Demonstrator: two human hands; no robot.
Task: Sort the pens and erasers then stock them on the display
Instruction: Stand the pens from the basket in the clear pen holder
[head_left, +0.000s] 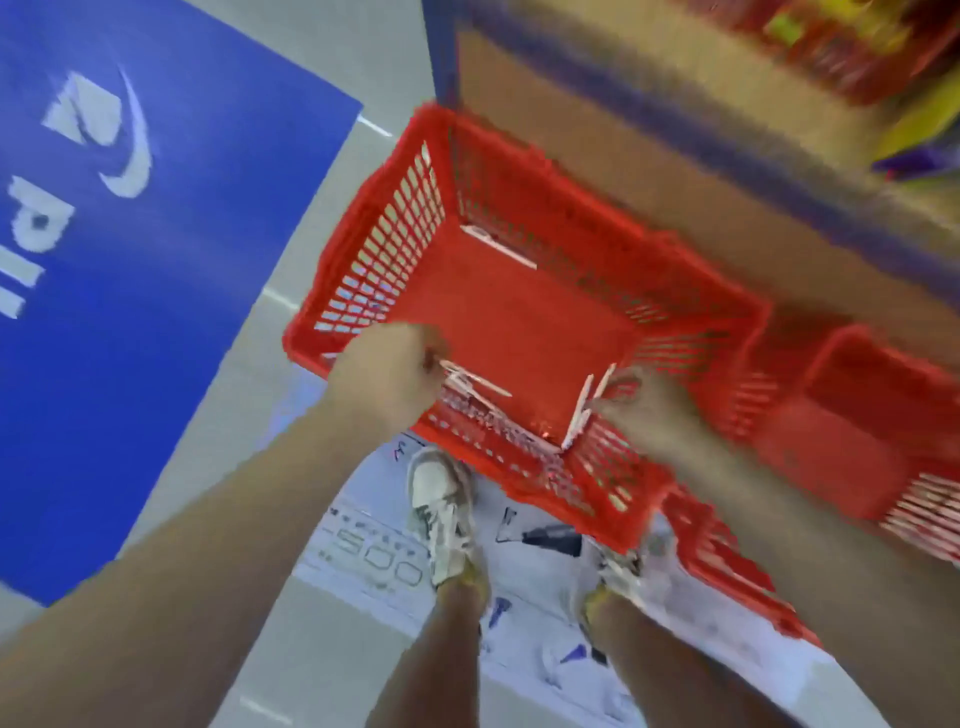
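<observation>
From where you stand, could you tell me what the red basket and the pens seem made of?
Basket: looks like moulded plastic, slightly glossy, with slotted lattice walls. Pens: probably plastic, thin white sticks; blur leaves their finish unclear.

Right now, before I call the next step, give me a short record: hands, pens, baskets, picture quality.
left hand: grips a bunch of pens inside the basket
right hand: holds more pens by the basket's near wall
loose pen: lies at the basket's far end; may be more than one
second basket: to the right, contents unclear
picture: blurred; no erasers made out
</observation>
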